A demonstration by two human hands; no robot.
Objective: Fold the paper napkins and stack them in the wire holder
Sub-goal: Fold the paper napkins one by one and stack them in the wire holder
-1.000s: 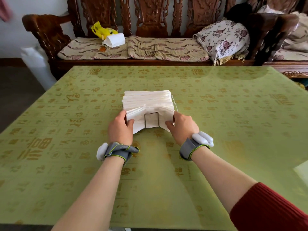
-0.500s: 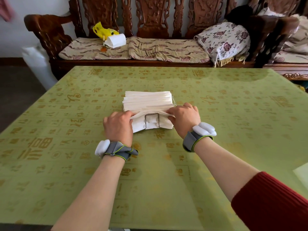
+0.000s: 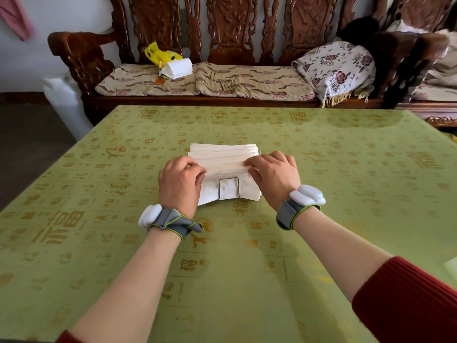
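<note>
The napkins [image 3: 222, 157] stand packed in the holder [image 3: 228, 178] about the middle of the table [image 3: 346, 194], well clear of all 4 edges. The holder's wire loop shows against the front napkin. 2 hands flank the stack. The left hand [image 3: 180, 184] curls its fingers round the left end of the front napkins. The right hand [image 3: 274, 177], fingers bent, pinches their top edge at the right end. Each wrist wears a grey band [image 3: 170, 220]. Beyond the far edge stands a carved bench [image 3: 230, 28] bearing a yellow bag [image 3: 158, 52].
</note>
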